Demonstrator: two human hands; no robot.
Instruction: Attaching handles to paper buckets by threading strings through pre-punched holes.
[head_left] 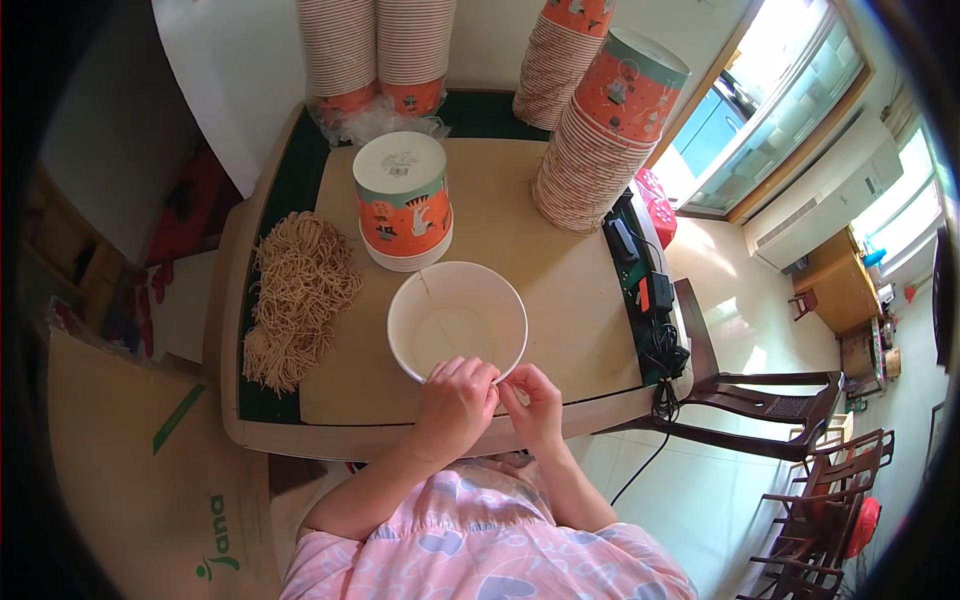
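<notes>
A round white paper bucket stands at the table's front edge with its open mouth up. A thin strand of string hangs down its inner far wall. At the near rim my left hand is closed, fingers folded over the edge. Right beside it my right hand pinches at the rim; what lies between its fingertips is too small to make out. Behind the bucket, a short upside-down stack of orange and green printed paper buckets rests on the board. To the left lies a heap of tan strings.
Tall nested bucket stacks stand at the back right, with more stacks at the back left. Black cables and adapters line the table's right edge. A dark wooden chair stands to the right, and a large cardboard box at the left.
</notes>
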